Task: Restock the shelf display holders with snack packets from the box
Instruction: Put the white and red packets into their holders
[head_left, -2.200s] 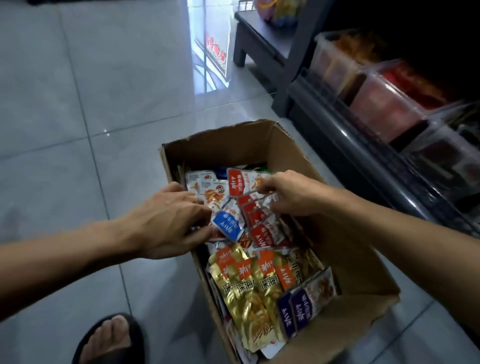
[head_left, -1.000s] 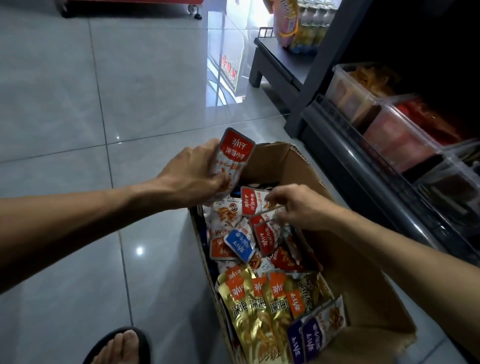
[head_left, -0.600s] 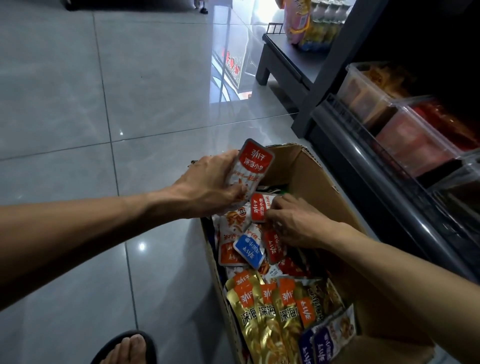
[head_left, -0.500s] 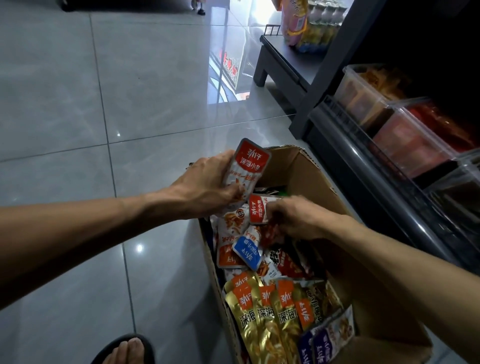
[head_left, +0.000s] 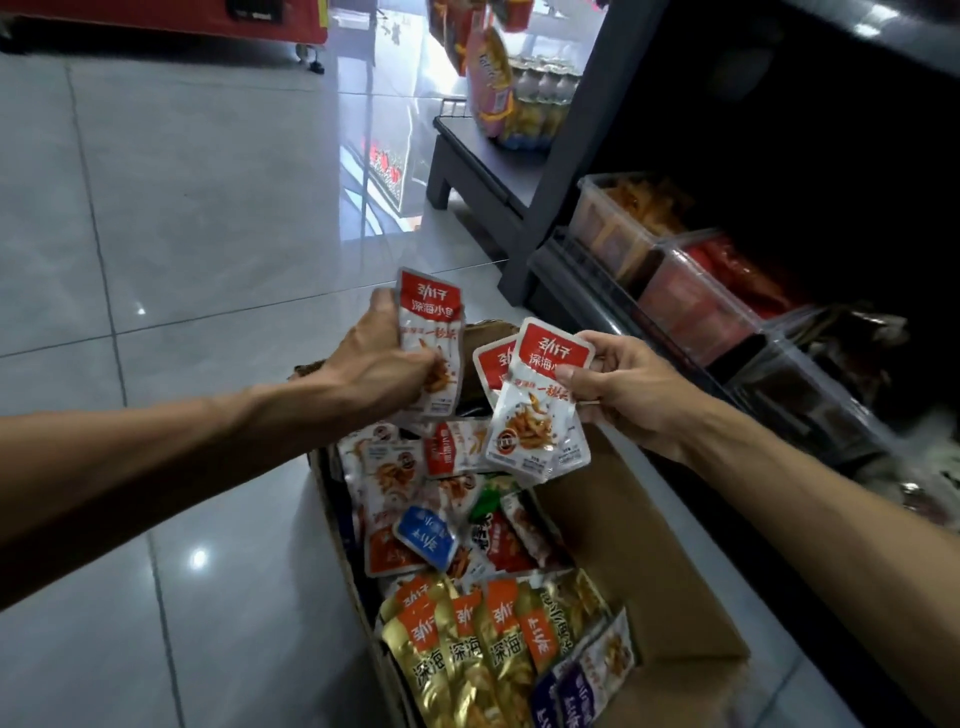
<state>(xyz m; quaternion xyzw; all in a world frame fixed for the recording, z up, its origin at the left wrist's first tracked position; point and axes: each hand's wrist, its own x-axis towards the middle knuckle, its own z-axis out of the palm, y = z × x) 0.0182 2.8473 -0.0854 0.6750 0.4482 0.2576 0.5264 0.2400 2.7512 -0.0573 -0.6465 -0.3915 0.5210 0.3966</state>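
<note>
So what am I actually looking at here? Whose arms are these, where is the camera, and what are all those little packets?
There is no machine here, just a person filmed by a wide-angle camera worn on their head, looking forward and down. That is why two bare arms reach in from the bottom edges.

The left hand grips a red-and-white snack packet, perhaps several stacked. The right hand pinches two or more packets of the same kind, fanned apart.

Below the hands, an open cardboard box sits on a grey tiled floor. It holds more packets: red-and-white ones, a blue one, and gold ones at the near end.

To the right is a dark shelf with clear plastic holders, where such snacks are displayed.
</note>
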